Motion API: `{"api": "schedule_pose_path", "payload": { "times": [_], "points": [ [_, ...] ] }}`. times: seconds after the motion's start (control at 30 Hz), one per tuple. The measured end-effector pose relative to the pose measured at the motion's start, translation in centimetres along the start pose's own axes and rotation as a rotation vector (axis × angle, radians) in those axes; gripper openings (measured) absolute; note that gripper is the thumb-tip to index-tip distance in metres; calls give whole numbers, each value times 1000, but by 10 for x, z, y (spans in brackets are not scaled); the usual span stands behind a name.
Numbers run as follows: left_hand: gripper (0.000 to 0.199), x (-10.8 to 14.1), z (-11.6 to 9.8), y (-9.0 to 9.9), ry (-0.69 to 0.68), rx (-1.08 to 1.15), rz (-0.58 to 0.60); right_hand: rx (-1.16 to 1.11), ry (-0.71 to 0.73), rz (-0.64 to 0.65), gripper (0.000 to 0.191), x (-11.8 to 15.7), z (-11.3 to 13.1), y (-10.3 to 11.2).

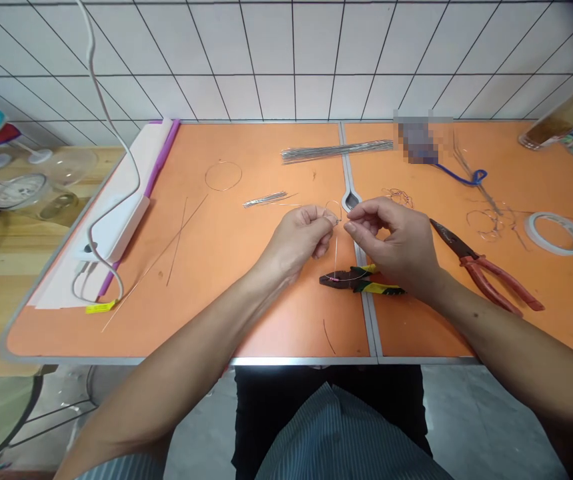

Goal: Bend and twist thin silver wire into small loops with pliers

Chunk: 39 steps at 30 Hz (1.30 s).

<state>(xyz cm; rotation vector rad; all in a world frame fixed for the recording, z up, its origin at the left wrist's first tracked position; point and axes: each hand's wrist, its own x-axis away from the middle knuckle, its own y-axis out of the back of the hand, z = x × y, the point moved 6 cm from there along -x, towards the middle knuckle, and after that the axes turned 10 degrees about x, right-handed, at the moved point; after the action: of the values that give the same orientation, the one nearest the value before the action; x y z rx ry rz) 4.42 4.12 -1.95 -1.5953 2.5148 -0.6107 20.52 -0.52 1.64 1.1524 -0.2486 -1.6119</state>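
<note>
Above the middle of the table, my left hand is closed in a pinch on a thin wire. The wire forms a small loop above its fingertips, and a strand hangs below. Close by on the right, my right hand has its thumb and index finger drawn together at the same wire; the exact contact is too fine to make out. Beneath the hands lie combination pliers with yellow-black handles, partly hidden by my right hand. Long-nose pliers with red handles rest to the right.
Bundled straight wires and a shorter bundle lie farther back. A wire ring is at left. White tape and tangled wire sit at right. A power strip with a white cable lies along the left edge.
</note>
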Motion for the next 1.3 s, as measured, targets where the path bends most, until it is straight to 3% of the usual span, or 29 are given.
{"api": "schedule_pose_path", "payload": {
  "times": [0.1,0.2,0.67,0.93,1.17,1.3],
  "points": [
    [29,0,0,1,-29,-44,2,-111,-160,87,11,-1,-7,-4],
    [25,1,-1,0,-50,-80,10,-184,-226,159,14,-3,-9,-7],
    [19,4,-3,0,-49,-114,-16,-301,-337,232,17,-5,-10,-9],
    [5,6,-5,0,-71,-106,-39,-424,-431,264,17,-6,-14,-13],
    [20,9,-11,2,-112,-233,-115,-492,-488,265,18,-6,-20,-12],
    [10,8,-8,0,-92,-282,-75,-494,-482,261,20,-6,-20,-13]
  ]
}}
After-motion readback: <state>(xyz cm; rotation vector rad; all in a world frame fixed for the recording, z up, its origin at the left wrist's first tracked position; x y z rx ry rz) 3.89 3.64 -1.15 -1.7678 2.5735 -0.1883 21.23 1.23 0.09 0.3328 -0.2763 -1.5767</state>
